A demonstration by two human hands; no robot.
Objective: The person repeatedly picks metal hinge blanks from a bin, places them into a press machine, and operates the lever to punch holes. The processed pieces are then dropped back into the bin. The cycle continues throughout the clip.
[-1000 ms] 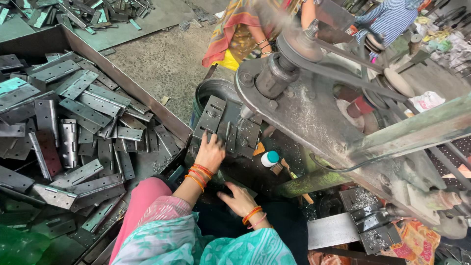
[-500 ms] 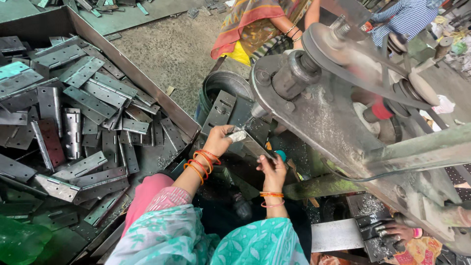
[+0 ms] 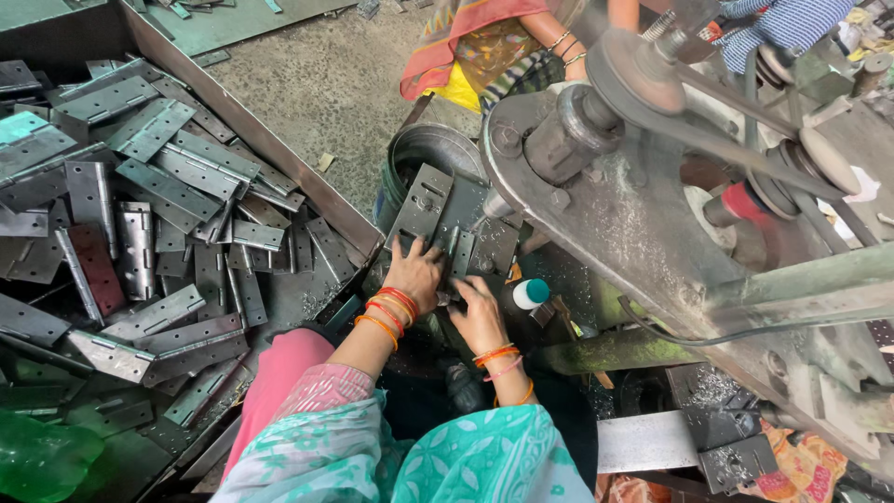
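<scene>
Gritty workshop floor, 2 hands, left hand [image 3: 415, 272] flat on hinge plate [image 3: 424, 200], right hand [image 3: 479, 313] grip unclear.

Grey steel hinges [image 3: 168, 191], orange-red bangles [image 3: 386, 312], a teal floral-print sleeve [image 3: 466, 461] — and a white-and-teal bottle cap [image 3: 531, 293].

No packages, labels, signs or screens show here

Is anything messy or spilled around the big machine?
Yes. Shiny metal shavings lie scattered on the machine's base, low right. The grey hinge plates on the left sit in a jumbled heap, not stacked. Both hands, left hand and right hand, press on plates by the machine.
</scene>
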